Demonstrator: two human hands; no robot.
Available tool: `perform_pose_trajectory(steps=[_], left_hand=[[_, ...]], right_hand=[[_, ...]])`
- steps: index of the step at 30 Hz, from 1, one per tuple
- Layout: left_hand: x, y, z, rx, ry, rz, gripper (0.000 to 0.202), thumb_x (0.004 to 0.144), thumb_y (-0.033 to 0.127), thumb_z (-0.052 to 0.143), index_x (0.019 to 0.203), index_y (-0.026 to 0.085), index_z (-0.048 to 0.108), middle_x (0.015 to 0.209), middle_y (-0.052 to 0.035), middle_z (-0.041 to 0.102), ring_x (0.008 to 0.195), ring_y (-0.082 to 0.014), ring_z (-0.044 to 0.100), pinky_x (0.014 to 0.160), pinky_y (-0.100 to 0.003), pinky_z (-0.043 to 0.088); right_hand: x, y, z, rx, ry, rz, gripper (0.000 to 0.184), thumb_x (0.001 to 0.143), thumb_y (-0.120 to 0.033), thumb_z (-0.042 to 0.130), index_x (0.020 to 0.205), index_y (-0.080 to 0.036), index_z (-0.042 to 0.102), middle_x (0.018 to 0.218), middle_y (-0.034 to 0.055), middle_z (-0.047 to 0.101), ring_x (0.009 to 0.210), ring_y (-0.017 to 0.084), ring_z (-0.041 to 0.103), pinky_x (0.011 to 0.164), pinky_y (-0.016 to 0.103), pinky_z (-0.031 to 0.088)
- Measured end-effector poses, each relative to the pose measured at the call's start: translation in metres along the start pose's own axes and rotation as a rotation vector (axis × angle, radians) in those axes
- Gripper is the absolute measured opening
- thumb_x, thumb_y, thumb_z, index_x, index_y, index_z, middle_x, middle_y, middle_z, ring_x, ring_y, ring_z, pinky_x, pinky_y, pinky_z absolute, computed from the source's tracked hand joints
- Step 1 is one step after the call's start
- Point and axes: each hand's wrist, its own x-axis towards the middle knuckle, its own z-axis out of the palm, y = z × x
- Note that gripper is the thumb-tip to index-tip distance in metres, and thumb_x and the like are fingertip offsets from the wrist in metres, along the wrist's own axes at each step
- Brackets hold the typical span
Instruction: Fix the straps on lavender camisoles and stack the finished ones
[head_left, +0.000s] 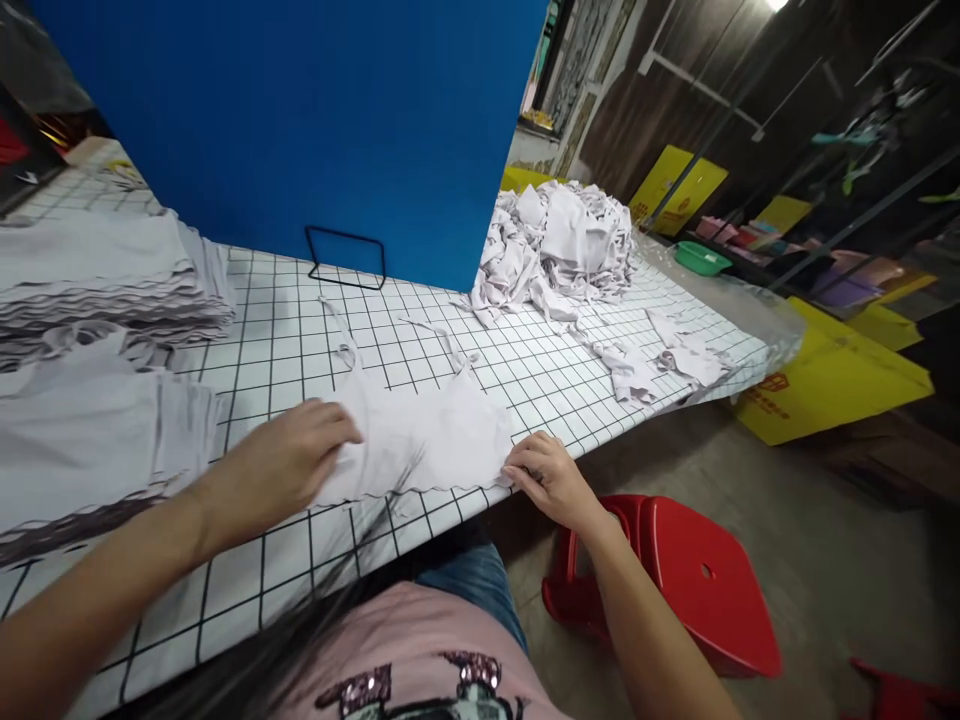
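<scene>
A small white strappy top (427, 430) lies flat on the white table with a black grid (285, 340), its two thin straps pointing away from me. My left hand (289, 462) rests on the garment's left side, fingers together and pressing the fabric. My right hand (546, 475) pinches the lower right corner of the hem at the table's front edge.
Stacks of folded white garments (97, 300) fill the left of the table. A loose heap of white garments (559, 245) sits at the far right behind a blue board (315, 120). A red plastic stool (675, 580) stands on the floor to my right, with yellow boxes (825, 375) beyond.
</scene>
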Motion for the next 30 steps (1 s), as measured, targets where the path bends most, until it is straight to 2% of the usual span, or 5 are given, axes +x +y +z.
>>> perform_pose_trajectory(steps=[7, 15, 22, 27, 30], left_hand=[[0.114, 0.05, 0.082, -0.125, 0.035, 0.167, 0.027, 0.089, 0.019, 0.05, 0.112, 0.013, 0.061, 0.121, -0.0161, 0.059, 0.116, -0.0304, 0.053, 0.101, -0.047, 0.045], [0.118, 0.033, 0.13, -0.135, 0.077, 0.181, 0.043, 0.092, 0.037, 0.051, 0.128, 0.013, 0.054, 0.137, -0.0182, 0.053, 0.137, -0.0353, 0.039, 0.115, -0.053, 0.031], [0.12, 0.034, 0.131, 0.032, 0.02, 0.157, 0.054, 0.097, 0.041, 0.043, 0.138, 0.005, 0.047, 0.145, -0.0187, 0.047, 0.142, -0.035, 0.033, 0.119, -0.049, 0.026], [0.121, 0.032, 0.13, 0.019, 0.008, 0.179, 0.055, 0.097, 0.04, 0.042, 0.14, 0.007, 0.044, 0.149, -0.0162, 0.043, 0.146, -0.0352, 0.024, 0.119, -0.048, 0.024], [0.12, 0.031, 0.13, -0.018, 0.001, 0.17, 0.052, 0.096, 0.038, 0.044, 0.139, 0.009, 0.045, 0.149, -0.0152, 0.043, 0.146, -0.0347, 0.024, 0.118, -0.048, 0.026]], right_hand=[[0.105, 0.01, -0.003, 0.164, 0.149, 0.231, 0.022, 0.09, -0.041, 0.057, 0.083, -0.022, 0.065, 0.086, 0.0053, 0.068, 0.08, 0.02, 0.062, 0.069, 0.033, 0.051], [0.209, 0.04, 0.041, -0.014, -0.131, 0.49, 0.021, 0.073, -0.034, 0.073, 0.068, -0.019, 0.06, 0.071, 0.0043, 0.066, 0.069, 0.019, 0.059, 0.063, 0.03, 0.042], [0.231, 0.049, 0.055, 0.09, -0.099, 0.565, 0.004, 0.079, -0.019, 0.059, 0.082, -0.017, 0.057, 0.075, 0.0038, 0.066, 0.063, 0.013, 0.054, 0.057, 0.026, 0.04], [0.207, 0.026, 0.003, 0.532, 0.043, 0.302, 0.039, 0.087, -0.031, 0.056, 0.124, -0.021, 0.049, 0.097, 0.0048, 0.068, 0.087, 0.015, 0.063, 0.074, 0.029, 0.048], [0.164, 0.013, -0.04, 0.726, -0.086, 0.015, 0.054, 0.085, -0.042, 0.064, 0.135, -0.028, 0.049, 0.087, 0.003, 0.068, 0.085, 0.019, 0.064, 0.079, 0.035, 0.05]])
